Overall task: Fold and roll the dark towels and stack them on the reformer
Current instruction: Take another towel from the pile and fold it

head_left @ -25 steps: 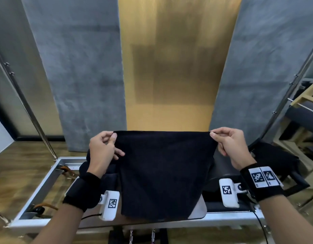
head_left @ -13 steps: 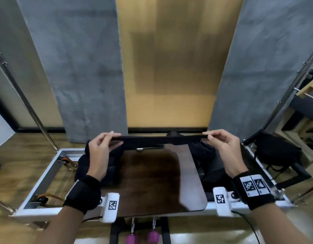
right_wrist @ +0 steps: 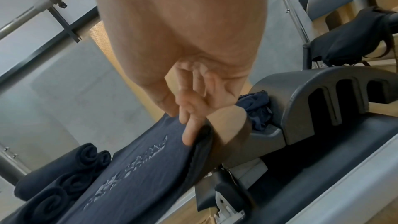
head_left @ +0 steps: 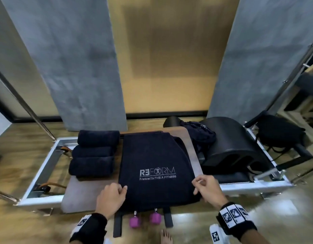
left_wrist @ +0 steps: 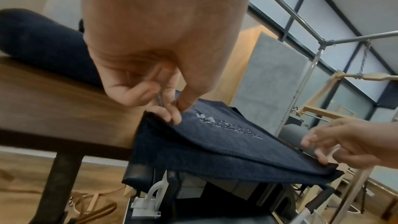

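Observation:
A dark folded towel (head_left: pixel 155 166) with a white REFORM logo lies flat on the reformer's wooden board (head_left: pixel 85 196), its near edge hanging over the front. My left hand (head_left: pixel 121 188) pinches its near left corner, thumb on top in the left wrist view (left_wrist: pixel 172 111). My right hand (head_left: pixel 196 184) pinches the near right corner, seen close in the right wrist view (right_wrist: pixel 187 125). Three rolled dark towels (head_left: pixel 94 154) lie stacked against each other left of the flat towel. A heap of loose dark towels (head_left: pixel 199 138) sits at the board's far right corner.
A black arc barrel (head_left: pixel 231 147) stands on the reformer to the right. The silver reformer frame (head_left: pixel 43 166) runs round the board. Two purple knobs (head_left: pixel 134 222) hang below the front edge. A bare foot (head_left: pixel 166 236) is on the floor. Metal poles stand at both sides.
The towel was held up and stretched between both hands; now it lies flat on the board, logo up. Both hands have come down and toward me, still pinching its corners.

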A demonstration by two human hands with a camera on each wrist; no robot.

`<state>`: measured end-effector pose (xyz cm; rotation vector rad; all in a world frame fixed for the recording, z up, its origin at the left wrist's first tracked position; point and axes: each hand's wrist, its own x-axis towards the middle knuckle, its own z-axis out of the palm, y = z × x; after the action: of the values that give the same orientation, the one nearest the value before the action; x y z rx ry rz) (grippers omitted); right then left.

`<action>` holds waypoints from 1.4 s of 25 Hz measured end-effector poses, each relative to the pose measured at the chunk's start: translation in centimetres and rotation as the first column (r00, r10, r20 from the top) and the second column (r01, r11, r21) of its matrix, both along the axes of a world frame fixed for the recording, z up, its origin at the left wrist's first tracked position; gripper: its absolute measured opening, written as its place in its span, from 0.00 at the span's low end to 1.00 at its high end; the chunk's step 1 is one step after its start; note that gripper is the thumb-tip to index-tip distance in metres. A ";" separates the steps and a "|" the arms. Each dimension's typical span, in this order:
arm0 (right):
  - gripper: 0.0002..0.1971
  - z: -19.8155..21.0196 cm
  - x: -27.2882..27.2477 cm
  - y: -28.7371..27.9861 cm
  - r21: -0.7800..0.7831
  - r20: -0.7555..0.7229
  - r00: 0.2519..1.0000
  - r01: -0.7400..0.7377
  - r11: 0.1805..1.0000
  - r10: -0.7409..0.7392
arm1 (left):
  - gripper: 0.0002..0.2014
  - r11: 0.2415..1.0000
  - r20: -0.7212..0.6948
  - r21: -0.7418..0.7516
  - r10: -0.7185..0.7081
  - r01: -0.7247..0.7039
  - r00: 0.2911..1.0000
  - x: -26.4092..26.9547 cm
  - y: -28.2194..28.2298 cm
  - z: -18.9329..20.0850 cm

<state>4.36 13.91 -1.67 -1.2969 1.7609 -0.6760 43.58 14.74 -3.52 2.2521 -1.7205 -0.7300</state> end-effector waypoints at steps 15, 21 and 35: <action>0.18 1.3 3.2 -21.5 -0.200 -0.289 0.951 -0.169 0.965 0.107 | 0.69 0.810 0.102 0.372 -0.521 0.453 0.848 -10.8 -16.9 3.0; 0.09 -0.5 2.2 -25.5 -0.156 -0.376 0.913 -0.231 0.960 0.159 | 0.78 0.721 0.051 0.571 -0.508 0.392 0.860 -11.4 -18.6 2.6; 0.12 0.1 1.5 -27.6 0.116 -0.204 0.977 0.093 0.989 -0.068 | 0.78 0.711 0.019 0.592 -0.483 0.380 0.875 -11.8 -19.1 3.1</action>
<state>5.91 -13.69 -1.56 -1.2475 1.9944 -0.4844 31.80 -4.33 -0.39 2.3181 -2.4347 -1.3524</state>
